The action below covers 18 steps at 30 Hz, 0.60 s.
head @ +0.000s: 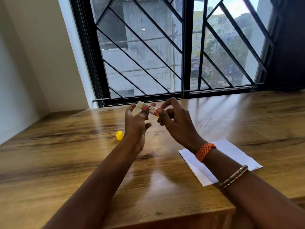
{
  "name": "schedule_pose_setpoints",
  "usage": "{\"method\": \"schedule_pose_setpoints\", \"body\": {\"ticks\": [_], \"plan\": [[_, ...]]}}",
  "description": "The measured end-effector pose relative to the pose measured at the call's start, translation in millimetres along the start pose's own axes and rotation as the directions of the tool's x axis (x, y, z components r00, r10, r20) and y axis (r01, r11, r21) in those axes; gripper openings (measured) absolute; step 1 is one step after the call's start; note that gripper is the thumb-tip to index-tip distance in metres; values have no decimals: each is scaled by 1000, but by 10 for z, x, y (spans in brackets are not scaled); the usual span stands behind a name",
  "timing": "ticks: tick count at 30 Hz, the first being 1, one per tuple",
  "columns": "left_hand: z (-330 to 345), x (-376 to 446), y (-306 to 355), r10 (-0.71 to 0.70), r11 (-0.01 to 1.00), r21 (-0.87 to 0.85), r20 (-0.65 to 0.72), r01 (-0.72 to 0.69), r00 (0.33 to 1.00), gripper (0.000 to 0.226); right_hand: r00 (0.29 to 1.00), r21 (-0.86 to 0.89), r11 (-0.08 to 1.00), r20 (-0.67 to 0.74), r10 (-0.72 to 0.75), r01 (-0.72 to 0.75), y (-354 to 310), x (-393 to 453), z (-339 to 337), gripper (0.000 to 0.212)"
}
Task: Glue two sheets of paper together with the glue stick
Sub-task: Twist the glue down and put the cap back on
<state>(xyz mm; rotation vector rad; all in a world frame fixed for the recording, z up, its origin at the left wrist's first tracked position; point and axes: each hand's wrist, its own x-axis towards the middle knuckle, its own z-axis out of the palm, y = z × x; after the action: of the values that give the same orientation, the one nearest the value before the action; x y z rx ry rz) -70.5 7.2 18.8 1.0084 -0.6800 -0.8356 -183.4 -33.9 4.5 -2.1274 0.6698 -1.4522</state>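
A white glue stick (149,109) with a yellow base is held in the air above the wooden table (66,154), lying roughly level. My left hand (136,123) holds its barrel between thumb and fingers. My right hand (173,123) pinches its yellow base end. The open white tip points left. Its yellow cap (119,135) stands on the table, left of my left wrist. White paper (234,156) lies flat on the table at the right, partly hidden under my right forearm.
A window with a black diagonal grille (165,55) runs along the table's far edge. A white wall (33,63) closes off the left side. The table's near edge (189,212) runs below my forearms.
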Motion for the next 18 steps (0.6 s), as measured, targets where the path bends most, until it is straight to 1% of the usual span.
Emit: {"method": "schedule_pose_setpoints", "body": {"ticks": [1,2,3,5,6,7,8,9,10,11,12,13,15,17,18], "plan": [[-5,3,5,10,1000,2,20,-10,1000,51,999,66,997,17,43,-44,2,3,6,15],[-6,3,11,20,1000,7,36,-20,999,51,998,87,995,11,55,-55,-1,4,10,16],[-5,1,13,28,999,16,44,-29,999,52,999,66,997,-15,33,-32,1,8,14,16],[-2,10,8,33,999,39,30,-34,999,54,994,-28,996,-57,-90,88,0,9,12,15],[-6,20,3,32,998,49,8,-33,999,55,983,-87,981,-51,-179,174,0,8,9,14],[-12,31,-2,28,998,56,-20,-27,999,55,958,-190,942,-23,-285,276,0,6,1,13],[-20,44,-11,20,998,57,-44,-18,999,56,923,-340,865,22,-384,368,-6,5,0,17],[-30,50,-17,10,998,55,-55,-7,998,57,888,-483,762,77,-453,430,-11,0,10,25],[-37,48,-16,5,999,51,-55,-2,998,58,867,-568,685,110,-485,456,-16,-2,17,32],[-37,41,-15,5,999,51,-50,-3,999,58,863,-598,660,112,-493,455,-21,-5,18,36],[-38,35,-15,11,999,52,-48,-9,999,58,870,-588,677,98,-484,442,-21,-12,14,36],[-33,31,-12,19,998,54,-50,-16,999,57,883,-552,717,80,-462,425,-24,-17,5,33],[-31,35,-7,31,998,52,-56,-28,998,52,934,-393,854,41,-355,342,-17,-24,-7,26],[-30,44,-2,28,999,41,-37,-26,999,50,985,-166,971,8,-175,174,-18,-13,1,27],[-32,46,0,24,999,38,-23,-23,999,51,998,-65,996,14,-62,63,-24,0,6,30]]}}
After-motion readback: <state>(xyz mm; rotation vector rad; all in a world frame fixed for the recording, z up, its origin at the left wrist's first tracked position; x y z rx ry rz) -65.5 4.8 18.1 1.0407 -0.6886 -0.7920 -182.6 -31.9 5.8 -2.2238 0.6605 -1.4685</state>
